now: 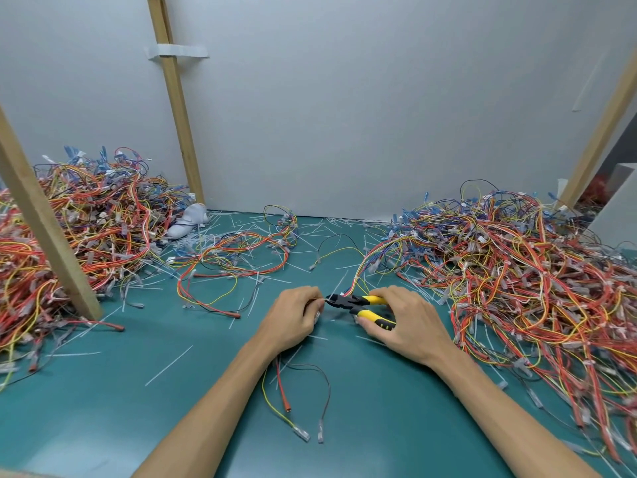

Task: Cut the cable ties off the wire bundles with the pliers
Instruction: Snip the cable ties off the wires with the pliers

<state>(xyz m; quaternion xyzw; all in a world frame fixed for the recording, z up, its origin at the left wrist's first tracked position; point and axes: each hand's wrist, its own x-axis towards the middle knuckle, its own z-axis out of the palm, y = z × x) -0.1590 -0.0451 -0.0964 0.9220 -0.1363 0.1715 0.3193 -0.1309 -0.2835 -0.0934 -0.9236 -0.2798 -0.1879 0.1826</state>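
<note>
Centrally, just below mid-frame, the left hand (293,320) pinches a thin wire bundle (283,391) in curled fingers, and loose ends trail under the wrist toward the bottom edge. The right hand (408,326) is wrapped round the spread yellow handles of the pliers (358,303), whose black nose meets the left fingertips. Cut ties (169,365) litter the green mat (103,391). Tangled piles fill the left (86,219) and right (517,270) sides, and a wooden post (41,229) crosses the left pile.

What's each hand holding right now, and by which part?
The right hand grips the yellow-and-black-handled pliers by the handles. The left hand pinches a thin bundle of coloured wires right beside the pliers' tips.
</note>
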